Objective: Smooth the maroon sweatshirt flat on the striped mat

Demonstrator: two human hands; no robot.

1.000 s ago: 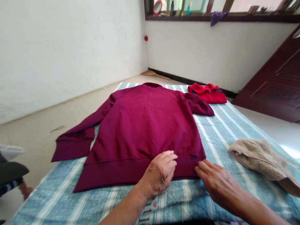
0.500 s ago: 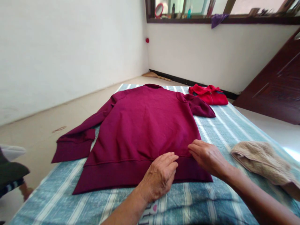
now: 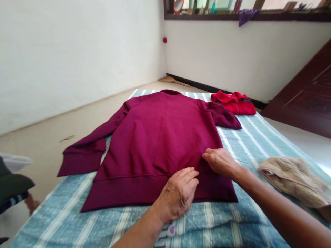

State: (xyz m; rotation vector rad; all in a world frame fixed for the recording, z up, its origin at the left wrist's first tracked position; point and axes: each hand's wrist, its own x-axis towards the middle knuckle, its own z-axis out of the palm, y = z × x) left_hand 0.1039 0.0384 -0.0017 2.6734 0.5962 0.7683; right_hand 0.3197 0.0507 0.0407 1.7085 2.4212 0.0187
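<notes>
A maroon jacket [image 3: 157, 137] lies spread out, its collar at the far end and its wide hem band toward me. One sleeve stretches out to the left; the other shows only as a short folded length on the right. My left hand [image 3: 179, 191] rests palm down on the hem band, fingers stretched out and close together. Just above the hem, near the right side edge, my right hand [image 3: 218, 160] has its fingers curled and pinched on the cloth. The pinched bit itself is hidden by the fingers.
Beneath the jacket is a blue-and-white striped sheet [image 3: 69, 206]. A folded red garment [image 3: 234, 103] sits at the far right corner, and a crumpled beige towel [image 3: 292, 179] lies to the right. Part of another person [image 3: 15, 186] shows at the left edge.
My right hand has shifted slightly left and up, and its fingers have closed on the cloth. My left hand stays on the hem. The view has tilted a little.
</notes>
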